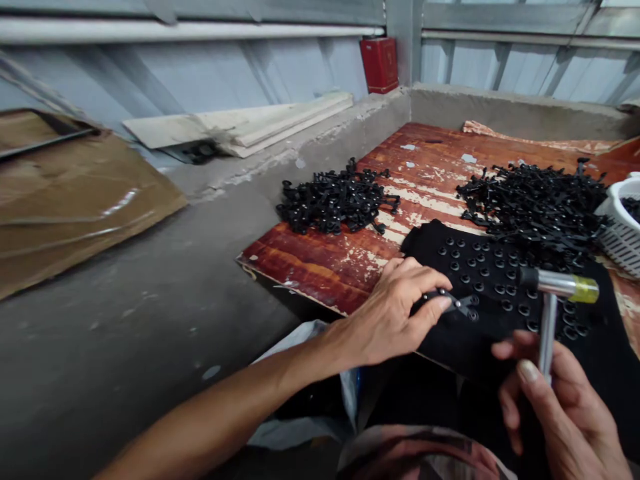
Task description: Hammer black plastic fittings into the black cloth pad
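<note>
Wkshp, corrug. metal wall [300,72], hammer [556,285], piled blk parts [535,207]

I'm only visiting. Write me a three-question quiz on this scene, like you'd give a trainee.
1. Which hand holds the silver metal hammer with black and yellow ends?
2. True or false: the upright red box stands on the peeling red-brown board.
3. The left hand pinches a small, jointed black part. What colour is the fabric sheet below it? (a) white (b) black (c) red

Key: 1. The right hand. 2. False; the red box stands on the rough grey concrete ledge. 3. (b).
</note>
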A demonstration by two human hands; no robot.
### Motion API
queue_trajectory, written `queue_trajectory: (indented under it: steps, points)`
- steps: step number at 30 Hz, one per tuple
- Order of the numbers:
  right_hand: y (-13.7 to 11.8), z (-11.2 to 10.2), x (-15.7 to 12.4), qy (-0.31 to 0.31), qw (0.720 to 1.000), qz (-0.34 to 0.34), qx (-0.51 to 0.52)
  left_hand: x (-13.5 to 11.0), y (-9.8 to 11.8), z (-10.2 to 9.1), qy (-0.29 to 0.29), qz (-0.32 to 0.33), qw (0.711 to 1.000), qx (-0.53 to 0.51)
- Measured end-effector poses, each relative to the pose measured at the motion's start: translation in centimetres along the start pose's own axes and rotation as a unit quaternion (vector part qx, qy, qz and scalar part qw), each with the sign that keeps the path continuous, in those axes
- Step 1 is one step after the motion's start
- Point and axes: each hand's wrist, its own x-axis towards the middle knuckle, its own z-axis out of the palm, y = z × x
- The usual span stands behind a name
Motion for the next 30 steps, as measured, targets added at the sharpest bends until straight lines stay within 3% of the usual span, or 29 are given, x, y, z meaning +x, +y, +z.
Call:
queue_trajectory:
  steps: [4,7,11,16,23,30]
  points:
    - [-0.5,1.0,0.9,-0.048,0.998,-0.037,-0.022,-1.6,1.9,0.6,-0.021,0.075,0.997,-0.011]
    - [-0.1,1.7,1.2,-0.052,0.998,-0.030,-0.002,-2.0,2.5,0.9,-0.055,0.079,0.995,0.021]
    - [0.2,2.2,1.2,-0.023,0.997,-0.079,-0.006,-2.2,3.2,1.3,-0.084,0.073,0.989,0.094]
    - [0.1,2.9,1.3,0.009,0.993,-0.121,0.008,-2.3,3.8,1.9,-0.080,0.049,0.989,0.115]
    - [0.1,3.6,1.8,0.017,0.989,-0.145,0.014,-2.9,4.7,2.5,-0.023,0.049,0.982,0.184]
    - [0.4,3.4,1.6,-0.009,0.988,-0.152,0.011,-2.4,3.7,2.0,-0.024,0.007,0.991,0.134]
